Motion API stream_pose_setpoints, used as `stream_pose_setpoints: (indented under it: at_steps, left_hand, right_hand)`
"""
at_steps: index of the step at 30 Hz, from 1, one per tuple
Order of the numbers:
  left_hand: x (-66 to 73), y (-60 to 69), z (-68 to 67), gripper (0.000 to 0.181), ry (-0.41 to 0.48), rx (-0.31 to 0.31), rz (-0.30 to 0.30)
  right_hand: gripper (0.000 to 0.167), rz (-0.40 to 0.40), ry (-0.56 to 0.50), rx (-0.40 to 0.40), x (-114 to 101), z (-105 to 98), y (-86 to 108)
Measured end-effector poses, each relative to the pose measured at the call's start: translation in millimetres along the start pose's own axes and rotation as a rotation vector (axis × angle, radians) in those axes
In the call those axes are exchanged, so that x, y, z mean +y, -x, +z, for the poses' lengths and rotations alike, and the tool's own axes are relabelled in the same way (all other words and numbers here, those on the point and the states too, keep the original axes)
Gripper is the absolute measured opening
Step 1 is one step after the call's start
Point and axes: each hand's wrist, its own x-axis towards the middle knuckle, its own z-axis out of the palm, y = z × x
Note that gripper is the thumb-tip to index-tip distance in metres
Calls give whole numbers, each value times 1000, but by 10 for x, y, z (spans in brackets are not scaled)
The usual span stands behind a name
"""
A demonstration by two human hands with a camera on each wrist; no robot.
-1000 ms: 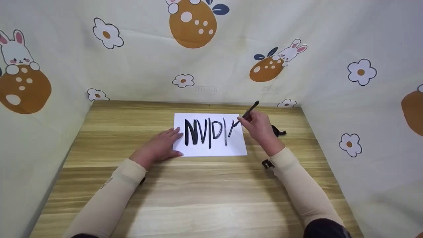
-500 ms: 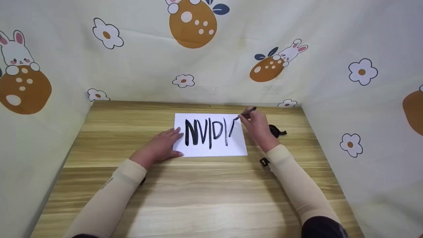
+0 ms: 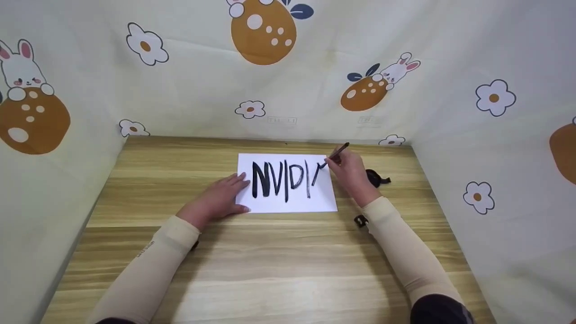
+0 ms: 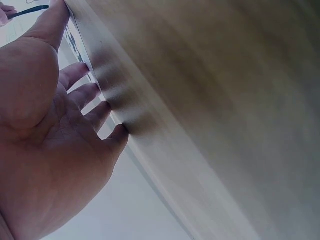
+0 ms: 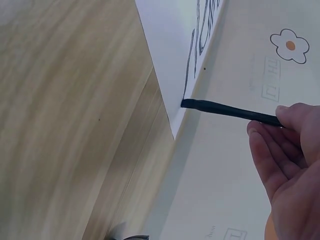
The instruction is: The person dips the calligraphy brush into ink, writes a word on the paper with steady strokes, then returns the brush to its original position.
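A white sheet of paper [image 3: 292, 206] lies on the wooden table, bearing thick black letters [image 3: 279, 180] that read like "NVIDI" with a slanted stroke [image 3: 316, 175] at the right. My left hand [image 3: 218, 198] rests on the sheet's left edge, fingers spread; in the left wrist view, that hand's fingertips [image 4: 120, 132] touch down along the paper edge. My right hand [image 3: 353, 171] pinches a slim black pen [image 3: 337, 154] between thumb and fingers. In the right wrist view, the pen [image 5: 232, 111] has its dark tip at the top of the slanted stroke.
Right of my right hand sits a small black object [image 3: 374, 178] with a short protruding end, partly hidden by the hand. A black buckle [image 3: 361, 221] hangs at my right wrist. Printed cloth walls [image 3: 189, 90] stand behind the table [image 3: 270, 270] and at both sides.
The right hand tipped the pen up to the top of the slanted stroke, then brought its tip slightly down and right. The slanted stroke is longer and darker. My left hand stays put.
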Motion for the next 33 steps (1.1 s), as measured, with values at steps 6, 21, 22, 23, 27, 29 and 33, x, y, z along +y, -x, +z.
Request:
stream_pose_setpoints:
  at_steps: [6,21,22,23,27,29,33]
  left_hand:
    - [-6,-7,8,88,0,3,5]
    - [33,-3,-26,85,-9,-16,0]
    - [35,-2,-26,85,-10,-14,3]
    - [37,-2,-25,85,-11,-12,4]
    - [39,-10,-21,86,-18,-7,7]
    - [37,-12,-24,86,-21,-3,7]
    - [39,-7,-29,86,-6,-9,-5]
  right_hand:
    - [20,54,4,-55,-12,-38,15]
    - [22,60,32,-103,-55,-106,36]
    - [22,62,32,-106,-60,-110,38]
    - [22,66,34,-109,-65,-114,40]
    - [21,73,38,-127,-81,-139,50]
    - [21,78,30,-140,-87,-155,55]
    - [20,90,21,-167,-96,-184,65]
